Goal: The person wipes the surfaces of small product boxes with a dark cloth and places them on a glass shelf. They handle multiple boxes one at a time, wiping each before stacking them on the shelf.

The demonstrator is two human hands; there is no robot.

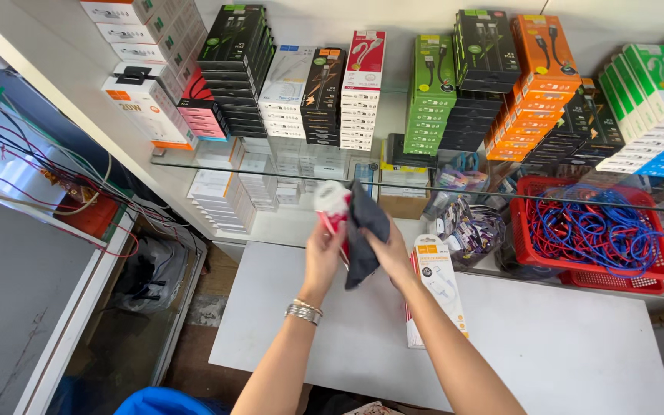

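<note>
I count two hands up over the white table (547, 346), both busy. My left hand (323, 253), with a metal bracelet (303, 311) on the wrist, is clamped on one red-and-white box (332, 206), held upright above the table's far edge. My right hand (390, 250) is closed on one dark grey cloth (364, 230), pressed against the box's right side. So the hands are close together, box and cloth touching between them.

One long white packaged box (438, 288) lies flat on the table just right of my right forearm, with a second one under it, edge barely showing.

One red basket (651, 270) of tangled blue and red cables (589, 230) sits further right, well apart from the hands.

The glass shelf (270, 170) behind carries about a dozen stacks of cable boxes, too many to count singly.
</note>
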